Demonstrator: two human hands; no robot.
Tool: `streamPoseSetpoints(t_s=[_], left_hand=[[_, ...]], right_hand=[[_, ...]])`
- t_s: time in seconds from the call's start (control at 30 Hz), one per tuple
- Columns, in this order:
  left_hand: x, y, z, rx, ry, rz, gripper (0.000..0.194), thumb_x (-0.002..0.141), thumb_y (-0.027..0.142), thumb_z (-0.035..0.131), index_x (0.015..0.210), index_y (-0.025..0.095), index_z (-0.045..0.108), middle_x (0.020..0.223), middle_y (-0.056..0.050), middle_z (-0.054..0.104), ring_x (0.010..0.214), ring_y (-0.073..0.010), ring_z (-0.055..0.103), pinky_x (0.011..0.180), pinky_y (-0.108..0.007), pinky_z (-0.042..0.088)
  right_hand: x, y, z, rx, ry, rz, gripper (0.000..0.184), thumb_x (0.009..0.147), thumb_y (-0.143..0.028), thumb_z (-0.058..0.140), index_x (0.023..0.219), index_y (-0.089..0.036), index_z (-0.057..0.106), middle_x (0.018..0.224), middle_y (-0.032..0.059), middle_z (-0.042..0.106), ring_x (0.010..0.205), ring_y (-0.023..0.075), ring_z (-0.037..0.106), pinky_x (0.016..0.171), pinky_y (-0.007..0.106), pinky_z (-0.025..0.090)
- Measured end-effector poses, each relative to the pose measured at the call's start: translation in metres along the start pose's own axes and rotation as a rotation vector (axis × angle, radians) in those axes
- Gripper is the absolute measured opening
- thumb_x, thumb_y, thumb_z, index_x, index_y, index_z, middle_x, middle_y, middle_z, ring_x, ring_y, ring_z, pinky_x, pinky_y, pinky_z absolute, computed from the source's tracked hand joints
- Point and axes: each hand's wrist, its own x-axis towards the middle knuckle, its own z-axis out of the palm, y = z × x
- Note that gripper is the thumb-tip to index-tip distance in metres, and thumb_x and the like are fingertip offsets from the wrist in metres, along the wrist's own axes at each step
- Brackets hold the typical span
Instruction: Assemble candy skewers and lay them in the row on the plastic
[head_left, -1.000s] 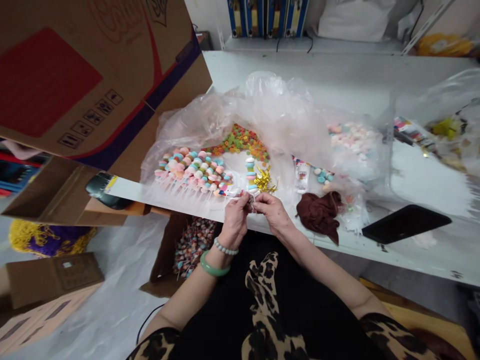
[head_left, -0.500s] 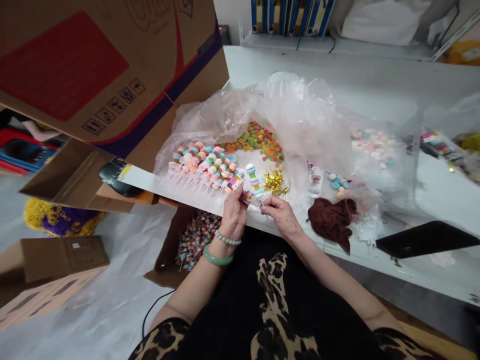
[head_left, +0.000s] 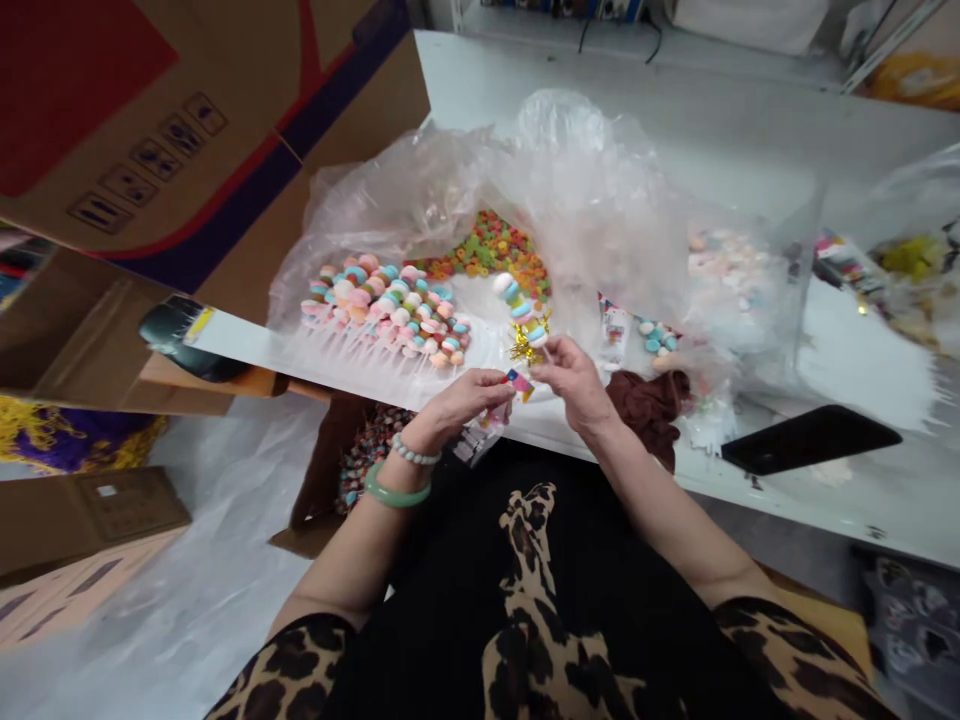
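Observation:
Over the table's front edge, my left hand (head_left: pixel 471 395) is closed on a small printed plastic wrapper (head_left: pixel 519 382), which hangs partly below the fingers. My right hand (head_left: pixel 576 385) pinches the stick of a candy skewer (head_left: pixel 519 308) threaded with white, blue, pink and green pieces. The skewer tilts up and left, its lower end close to the wrapper but apart from it. Behind it lie gold twist ties (head_left: pixel 521 348), partly covered. To the left, several more candy skewers (head_left: pixel 382 305) rest in a row, sticks toward me. Orange and green gummy rings (head_left: pixel 495 245) are heaped behind.
A large cardboard box (head_left: pixel 225 130) rises at the left. Clear plastic bags (head_left: pixel 600 190) spread over the table. A brown cloth (head_left: pixel 649 410) and a black phone-like slab (head_left: pixel 810 440) lie to the right. Below, an open carton (head_left: pixel 319 470) contains many small wrapped pieces.
My right hand has let go of the wrapper and picked up the skewer that lay on the table. The wrapper stays in my left hand. The view has shifted slightly.

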Motion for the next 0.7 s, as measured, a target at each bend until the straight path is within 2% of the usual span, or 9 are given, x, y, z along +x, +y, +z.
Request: streamPoseSetpoints(t_s=[0.1, 0.2, 0.3, 0.37, 0.43, 0.47, 0.53, 0.6, 0.7], left_hand=[[0.002, 0.007, 0.004, -0.004, -0.108, -0.037, 0.012, 0.067, 0.024, 0.075, 0.059, 0.017, 0.07, 0.052, -0.003, 0.062, 0.045, -0.0126, 0.05, 0.045, -0.023, 0.035], [0.002, 0.004, -0.008, -0.047, -0.15, -0.178, 0.013, 0.061, 0.013, 0.08, 0.055, 0.016, 0.068, 0.047, -0.001, 0.058, 0.041, -0.0115, 0.049, 0.042, -0.022, 0.033], [0.002, -0.008, -0.028, -0.18, -0.002, -0.276, 0.016, 0.062, 0.013, 0.081, 0.055, 0.016, 0.066, 0.046, -0.002, 0.059, 0.042, -0.0131, 0.053, 0.041, -0.022, 0.036], [0.003, -0.017, -0.034, -0.389, 0.178, -0.168, 0.015, 0.07, 0.03, 0.078, 0.066, 0.018, 0.069, 0.059, -0.005, 0.067, 0.053, -0.0174, 0.063, 0.049, -0.025, 0.047], [0.002, -0.025, -0.025, -0.646, 0.3, 0.002, 0.025, 0.071, 0.044, 0.078, 0.079, 0.022, 0.071, 0.081, -0.005, 0.074, 0.073, -0.0194, 0.069, 0.06, -0.028, 0.054], [0.002, -0.027, -0.016, -0.729, 0.302, 0.058, 0.032, 0.068, 0.047, 0.079, 0.089, 0.024, 0.072, 0.095, -0.005, 0.074, 0.085, -0.021, 0.07, 0.066, -0.031, 0.056], [0.003, -0.03, 0.008, -0.76, 0.157, 0.024, 0.055, 0.059, 0.04, 0.087, 0.108, 0.026, 0.068, 0.115, -0.007, 0.07, 0.107, -0.0276, 0.066, 0.082, -0.039, 0.056], [0.009, -0.031, 0.029, -0.72, 0.115, -0.035, 0.058, 0.058, 0.031, 0.089, 0.111, 0.023, 0.067, 0.108, -0.007, 0.071, 0.105, -0.0268, 0.067, 0.088, -0.039, 0.053], [0.024, -0.03, 0.041, -0.716, 0.285, -0.061, 0.036, 0.062, 0.031, 0.086, 0.091, 0.018, 0.069, 0.084, -0.002, 0.071, 0.077, -0.0161, 0.068, 0.076, -0.031, 0.053]], right_hand=[[-0.004, 0.007, 0.009, -0.065, -0.152, 0.1, 0.022, 0.06, -0.029, 0.072, 0.079, -0.019, 0.064, 0.061, -0.0049, 0.057, 0.053, 0.01, 0.047, 0.052, 0.023, 0.037], [-0.006, 0.017, 0.009, -0.104, -0.162, 0.139, 0.013, 0.058, -0.027, 0.071, 0.061, -0.016, 0.063, 0.055, -0.004, 0.054, 0.052, 0.0092, 0.046, 0.052, 0.023, 0.036], [-0.004, 0.019, -0.001, 0.028, -0.031, 0.155, 0.014, 0.056, -0.025, 0.07, 0.059, -0.017, 0.059, 0.051, -0.0058, 0.05, 0.047, 0.0066, 0.041, 0.047, 0.021, 0.031], [0.0, 0.016, -0.008, 0.169, 0.115, 0.168, 0.019, 0.057, -0.028, 0.07, 0.064, -0.019, 0.055, 0.047, -0.0092, 0.041, 0.041, 0.0044, 0.029, 0.041, 0.02, 0.02], [0.003, 0.015, -0.012, 0.284, 0.246, 0.149, 0.025, 0.059, -0.031, 0.07, 0.067, -0.022, 0.049, 0.044, -0.0122, 0.032, 0.038, 0.0036, 0.019, 0.039, 0.02, 0.01], [0.004, 0.015, -0.012, 0.32, 0.283, 0.133, 0.027, 0.06, -0.032, 0.071, 0.068, -0.023, 0.047, 0.044, -0.0129, 0.029, 0.037, 0.0036, 0.017, 0.038, 0.021, 0.008], [0.004, 0.018, -0.007, 0.339, 0.305, 0.107, 0.031, 0.062, -0.035, 0.071, 0.069, -0.023, 0.044, 0.045, -0.013, 0.027, 0.037, 0.0039, 0.017, 0.038, 0.02, 0.01], [0.001, 0.023, 0.002, 0.323, 0.288, 0.105, 0.031, 0.064, -0.037, 0.072, 0.07, -0.023, 0.044, 0.046, -0.0122, 0.029, 0.038, 0.0043, 0.019, 0.038, 0.02, 0.014], [-0.004, 0.033, 0.01, 0.28, 0.295, 0.113, 0.028, 0.064, -0.037, 0.071, 0.069, -0.022, 0.048, 0.049, -0.01, 0.036, 0.041, 0.0053, 0.025, 0.041, 0.021, 0.02]])
